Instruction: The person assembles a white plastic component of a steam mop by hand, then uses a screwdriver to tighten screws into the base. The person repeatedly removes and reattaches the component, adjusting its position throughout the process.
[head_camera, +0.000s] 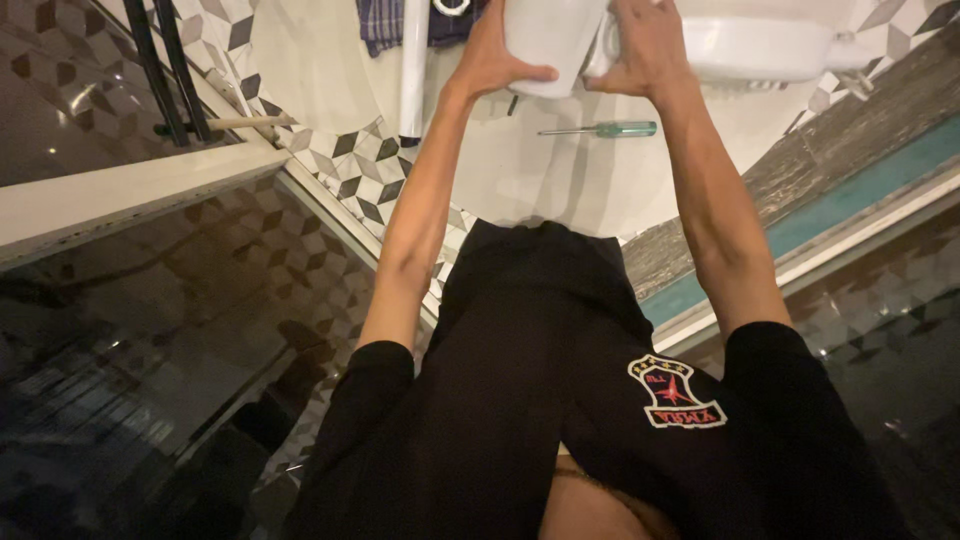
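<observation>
White casing (553, 40) clasped between left hand (497, 62) and right hand (645, 50)

2 hands (500, 60) (645, 50), 1 white housing (550, 40), 1 green-handled screwdriver (605, 129), 1 white pipe (413, 70), 1 plaid cloth (385, 22)

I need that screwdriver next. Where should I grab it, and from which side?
Take the screwdriver by its green handle, probably with the right hand, which is nearer. It lies flat on the white surface, handle toward the right arm and thin shaft pointing left. The handle is the thicker part, with open space around it.
</observation>
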